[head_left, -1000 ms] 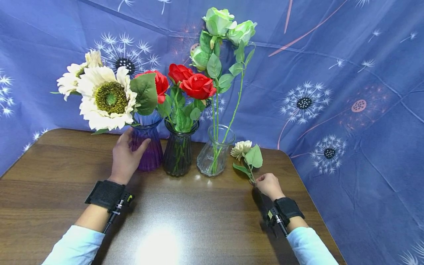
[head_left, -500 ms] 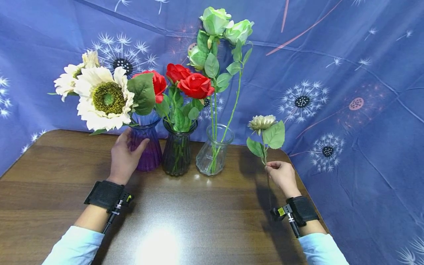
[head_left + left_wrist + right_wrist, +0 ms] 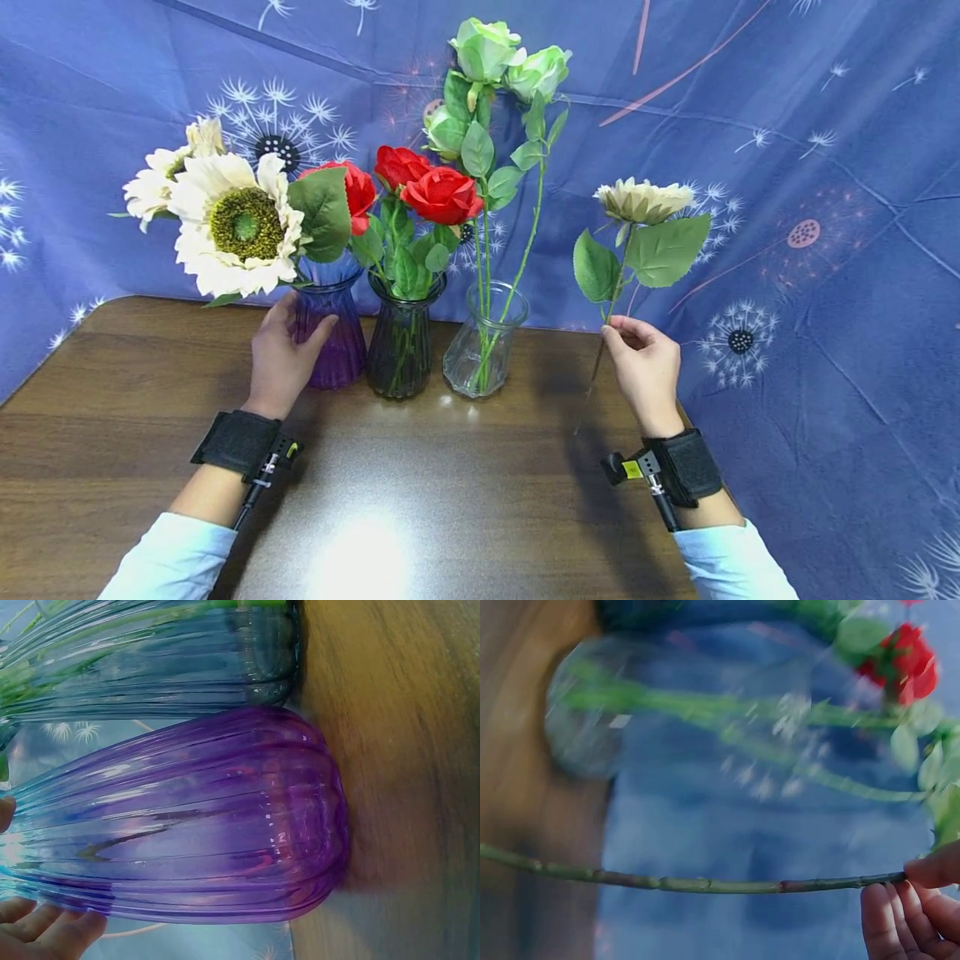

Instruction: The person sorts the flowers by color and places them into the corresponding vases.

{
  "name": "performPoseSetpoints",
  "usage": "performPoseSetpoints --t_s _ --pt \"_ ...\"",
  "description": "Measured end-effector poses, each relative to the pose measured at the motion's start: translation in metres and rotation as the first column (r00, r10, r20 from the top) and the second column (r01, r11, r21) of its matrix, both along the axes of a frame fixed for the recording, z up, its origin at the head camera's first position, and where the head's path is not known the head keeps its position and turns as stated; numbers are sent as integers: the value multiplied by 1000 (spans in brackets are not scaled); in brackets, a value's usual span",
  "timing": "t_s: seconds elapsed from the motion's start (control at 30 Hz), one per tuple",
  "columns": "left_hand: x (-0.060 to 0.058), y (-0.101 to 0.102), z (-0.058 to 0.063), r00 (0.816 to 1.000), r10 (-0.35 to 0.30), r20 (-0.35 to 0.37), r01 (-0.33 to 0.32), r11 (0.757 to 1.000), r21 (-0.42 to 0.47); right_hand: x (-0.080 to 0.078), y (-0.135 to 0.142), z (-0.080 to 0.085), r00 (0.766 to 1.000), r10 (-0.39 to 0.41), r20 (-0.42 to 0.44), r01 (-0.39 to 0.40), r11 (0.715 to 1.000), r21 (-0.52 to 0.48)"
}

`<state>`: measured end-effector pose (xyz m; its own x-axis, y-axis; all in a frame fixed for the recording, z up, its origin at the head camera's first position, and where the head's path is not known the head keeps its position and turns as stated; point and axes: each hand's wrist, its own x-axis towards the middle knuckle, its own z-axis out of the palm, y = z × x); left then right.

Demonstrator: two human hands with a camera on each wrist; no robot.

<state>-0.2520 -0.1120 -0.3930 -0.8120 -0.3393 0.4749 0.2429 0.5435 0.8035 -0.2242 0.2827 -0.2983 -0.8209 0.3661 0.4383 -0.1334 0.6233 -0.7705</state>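
My left hand holds the purple-blue ribbed glass vase, thumb on the near side and fingers round its left. In the left wrist view, fingertips show at the neck of this vase. Large cream sunflowers stand over its mouth. At the right, my right hand pinches a cream sunflower by its stem, upright with its bloom on top and two green leaves below. The stem reaches down past the hand, thin and bare, in the right wrist view.
A dark glass vase with red roses stands close beside the purple one. Right of it is a clear glass vase with tall pale green roses. Behind the wooden table hangs a blue dandelion-print cloth.
My right hand has lifted the cream sunflower off the table, up and slightly right, and the bloom has turned upright. The left hand has stayed on the purple vase.
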Motion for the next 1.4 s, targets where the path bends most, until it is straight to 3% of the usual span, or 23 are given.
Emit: performPoseSetpoints --t_s 0.17,0.43,0.9,1.13,1.4 --pt "-1 -1 1 1000 -3 28 2 1000 7 4 -27 22 986 118 -117 -139 973 -185" --pt "-1 0 2 1000 -5 15 5 1000 1 6 -72 48 931 235 -280 -300 928 -220" --pt "-1 1 2 1000 -6 23 6 1000 -4 -1 -143 75 794 432 -429 -522 845 -116" --pt "0 1 1 1000 -10 9 9 1000 10 -4 -173 86 722 485 -493 -607 786 -116" --pt "0 0 0 1000 0 9 0 1000 -8 -10 -205 95 648 520 -557 -660 748 -69"
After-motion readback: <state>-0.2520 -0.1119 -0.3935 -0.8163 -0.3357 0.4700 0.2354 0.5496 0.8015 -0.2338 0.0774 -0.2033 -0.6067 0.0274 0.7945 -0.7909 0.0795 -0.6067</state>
